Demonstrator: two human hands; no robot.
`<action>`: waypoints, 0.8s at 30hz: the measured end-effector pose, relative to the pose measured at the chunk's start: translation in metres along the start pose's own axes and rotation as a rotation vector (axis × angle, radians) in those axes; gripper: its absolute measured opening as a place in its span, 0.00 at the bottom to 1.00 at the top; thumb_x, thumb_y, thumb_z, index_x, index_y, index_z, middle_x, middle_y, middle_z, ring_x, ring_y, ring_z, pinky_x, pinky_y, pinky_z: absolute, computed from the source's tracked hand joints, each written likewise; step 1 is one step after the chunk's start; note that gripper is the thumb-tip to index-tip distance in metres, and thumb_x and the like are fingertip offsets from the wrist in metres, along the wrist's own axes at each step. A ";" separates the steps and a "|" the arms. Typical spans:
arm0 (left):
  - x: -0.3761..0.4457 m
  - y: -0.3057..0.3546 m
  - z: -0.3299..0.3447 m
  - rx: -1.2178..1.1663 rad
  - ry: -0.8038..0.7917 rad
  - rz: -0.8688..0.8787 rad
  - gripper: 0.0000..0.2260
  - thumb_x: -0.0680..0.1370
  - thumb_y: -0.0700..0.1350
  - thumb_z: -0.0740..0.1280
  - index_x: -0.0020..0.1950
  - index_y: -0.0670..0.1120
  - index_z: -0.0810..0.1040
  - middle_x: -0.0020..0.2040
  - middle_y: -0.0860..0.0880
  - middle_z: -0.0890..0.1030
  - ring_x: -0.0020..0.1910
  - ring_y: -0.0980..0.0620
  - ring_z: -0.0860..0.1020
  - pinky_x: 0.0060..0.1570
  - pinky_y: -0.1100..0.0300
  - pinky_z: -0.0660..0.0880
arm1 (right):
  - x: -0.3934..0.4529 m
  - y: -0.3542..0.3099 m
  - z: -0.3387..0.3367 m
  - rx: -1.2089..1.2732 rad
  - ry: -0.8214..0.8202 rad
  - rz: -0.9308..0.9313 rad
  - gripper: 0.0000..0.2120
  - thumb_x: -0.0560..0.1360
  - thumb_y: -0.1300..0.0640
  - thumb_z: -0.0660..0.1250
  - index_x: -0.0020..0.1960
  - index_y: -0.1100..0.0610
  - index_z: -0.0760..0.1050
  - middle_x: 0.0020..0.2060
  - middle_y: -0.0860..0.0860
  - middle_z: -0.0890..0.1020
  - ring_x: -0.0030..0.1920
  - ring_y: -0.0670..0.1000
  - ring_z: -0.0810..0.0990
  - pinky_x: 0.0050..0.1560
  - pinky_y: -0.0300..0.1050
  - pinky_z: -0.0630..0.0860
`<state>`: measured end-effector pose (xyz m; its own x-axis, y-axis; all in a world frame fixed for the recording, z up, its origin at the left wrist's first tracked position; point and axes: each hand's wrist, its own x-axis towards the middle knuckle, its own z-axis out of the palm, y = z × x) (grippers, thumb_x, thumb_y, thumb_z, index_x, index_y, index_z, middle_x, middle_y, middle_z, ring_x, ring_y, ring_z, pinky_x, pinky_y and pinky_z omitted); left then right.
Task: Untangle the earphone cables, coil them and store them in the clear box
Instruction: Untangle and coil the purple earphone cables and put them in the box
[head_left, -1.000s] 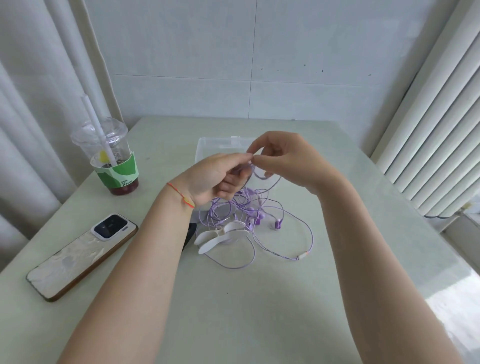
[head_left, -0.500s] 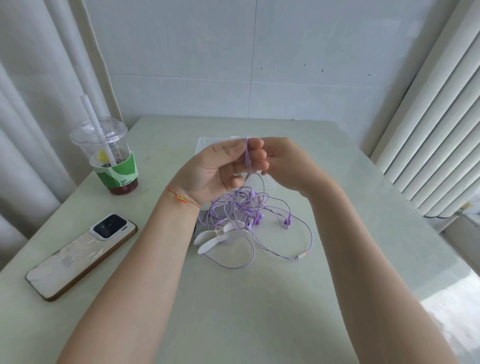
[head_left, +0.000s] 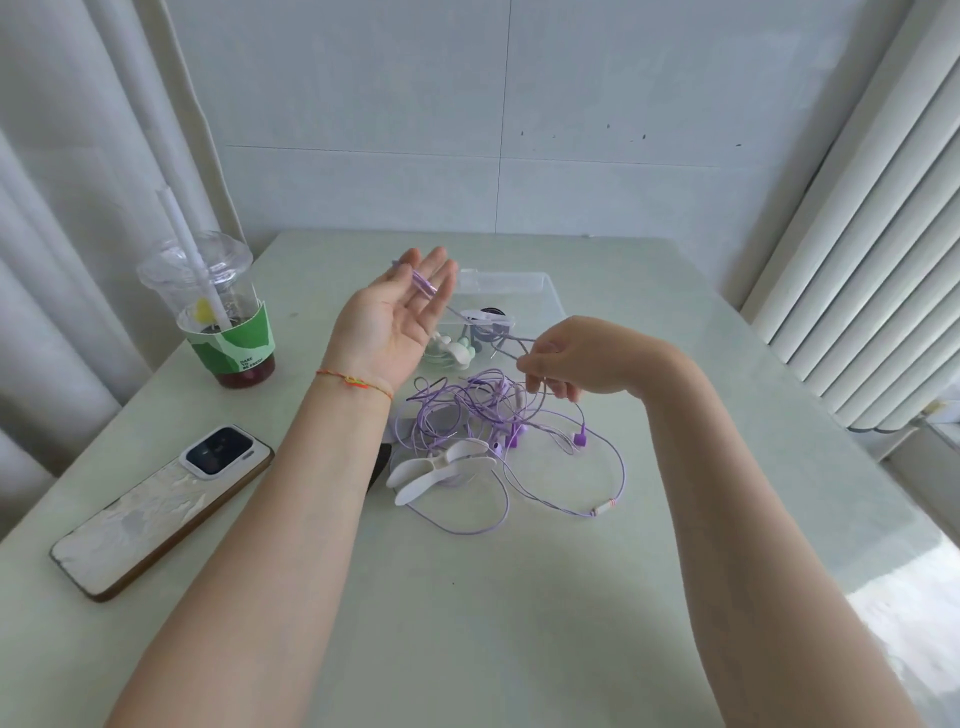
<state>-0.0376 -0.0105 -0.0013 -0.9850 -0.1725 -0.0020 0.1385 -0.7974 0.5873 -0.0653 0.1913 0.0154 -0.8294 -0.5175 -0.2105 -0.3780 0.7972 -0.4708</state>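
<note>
The pale green bench carries everything; at its left lie a phone, face down near the edge, and a lidded drink cup with a straw, farther back; the clear box sits at the far middle, already holding what look like white and dark coiled earphones, though its contents are partly hidden; the left hand is raised palm up with fingers straight, a purple plug end of the cable lying across its fingers rather than pinched; the right hand is curled, pinching a strand that runs from the left palm toward the pile; the purple earphone cables lie in a loose tangle at the middle of the bench, just near of the box, with a white cable clip at their near left edge; the cord looks light, limp and thin, likely to snag on its own loops; drawing it out gently from the plug end seems the safer hold, since tugging at the purple earbuds could tighten knots.
</note>
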 end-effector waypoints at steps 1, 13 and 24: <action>0.002 -0.001 -0.003 0.075 0.030 0.032 0.10 0.83 0.36 0.56 0.47 0.40 0.75 0.59 0.39 0.79 0.62 0.42 0.77 0.42 0.57 0.82 | -0.001 0.001 -0.001 0.013 0.013 -0.011 0.15 0.79 0.50 0.61 0.42 0.57 0.80 0.32 0.50 0.78 0.32 0.49 0.77 0.39 0.41 0.72; 0.004 -0.005 -0.010 1.801 0.083 0.400 0.10 0.79 0.39 0.55 0.46 0.44 0.76 0.42 0.53 0.79 0.49 0.44 0.78 0.53 0.54 0.74 | 0.000 0.004 -0.008 0.719 0.215 -0.129 0.16 0.79 0.52 0.65 0.42 0.66 0.76 0.35 0.58 0.82 0.39 0.55 0.80 0.51 0.50 0.80; -0.002 -0.006 -0.008 1.760 -0.023 0.154 0.22 0.80 0.54 0.62 0.31 0.44 0.66 0.29 0.48 0.65 0.31 0.49 0.65 0.34 0.56 0.60 | 0.013 0.019 -0.011 0.697 0.646 0.189 0.12 0.76 0.56 0.63 0.36 0.58 0.79 0.22 0.47 0.68 0.24 0.47 0.63 0.26 0.38 0.60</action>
<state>-0.0353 -0.0097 -0.0111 -0.9781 -0.1592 0.1338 -0.0275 0.7366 0.6757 -0.0882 0.2030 0.0134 -0.9962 0.0365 0.0785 -0.0589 0.3786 -0.9237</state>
